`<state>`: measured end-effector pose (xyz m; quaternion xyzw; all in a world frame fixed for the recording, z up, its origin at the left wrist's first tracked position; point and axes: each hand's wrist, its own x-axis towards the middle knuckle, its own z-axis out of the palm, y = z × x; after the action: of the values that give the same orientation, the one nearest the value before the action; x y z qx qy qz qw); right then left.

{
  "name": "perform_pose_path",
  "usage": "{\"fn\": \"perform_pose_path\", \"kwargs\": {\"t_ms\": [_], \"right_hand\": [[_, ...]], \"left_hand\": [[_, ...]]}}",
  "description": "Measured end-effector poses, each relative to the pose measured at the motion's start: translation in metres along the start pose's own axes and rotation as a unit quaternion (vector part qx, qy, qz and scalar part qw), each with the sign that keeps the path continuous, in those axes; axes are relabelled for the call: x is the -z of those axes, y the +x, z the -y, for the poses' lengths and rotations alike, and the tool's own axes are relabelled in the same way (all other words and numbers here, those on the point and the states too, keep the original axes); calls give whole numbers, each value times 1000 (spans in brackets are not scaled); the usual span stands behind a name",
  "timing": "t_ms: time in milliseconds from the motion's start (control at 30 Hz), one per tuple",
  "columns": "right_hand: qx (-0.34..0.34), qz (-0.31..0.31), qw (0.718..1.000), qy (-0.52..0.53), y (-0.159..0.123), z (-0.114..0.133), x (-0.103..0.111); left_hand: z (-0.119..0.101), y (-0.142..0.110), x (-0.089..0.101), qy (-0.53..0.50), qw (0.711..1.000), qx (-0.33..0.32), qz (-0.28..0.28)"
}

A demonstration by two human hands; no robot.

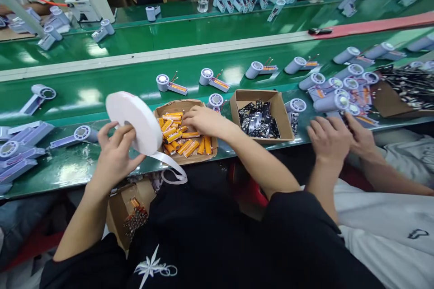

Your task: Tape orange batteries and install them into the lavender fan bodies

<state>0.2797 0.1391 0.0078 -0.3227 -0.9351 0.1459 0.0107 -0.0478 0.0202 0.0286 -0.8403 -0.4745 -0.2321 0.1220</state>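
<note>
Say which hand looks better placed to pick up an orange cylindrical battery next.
Right, probably: the right hand is at the orange cylindrical batteries in the shallow brown cardboard box; the left hand holds the round white tape roll.

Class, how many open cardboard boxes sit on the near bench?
3: the left box of orange cells, where the right hand reaches; the middle box of dark parts; the far-right box of dark pieces. Others may be hidden.

I see a long, shiny green table [118, 70] with a whitish strip [190, 50] along it and bright spots of light [90, 96].
</note>
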Motion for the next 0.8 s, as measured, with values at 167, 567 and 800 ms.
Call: {"fn": "perform_pose_path", "kwargs": {"t_ms": [167, 567, 800], "right_hand": [[-31, 125, 981, -146, 18, -22, 7], [-192, -479, 806, 290, -51, 19, 3], [-140, -419, 761, 475, -38, 67, -50]], "left_hand": [[-12, 2, -10, 4, 999, -21, 32], [-39, -6, 0, 42, 991, -43, 120], [-39, 0, 5, 40, 991, -46, 122]]}}
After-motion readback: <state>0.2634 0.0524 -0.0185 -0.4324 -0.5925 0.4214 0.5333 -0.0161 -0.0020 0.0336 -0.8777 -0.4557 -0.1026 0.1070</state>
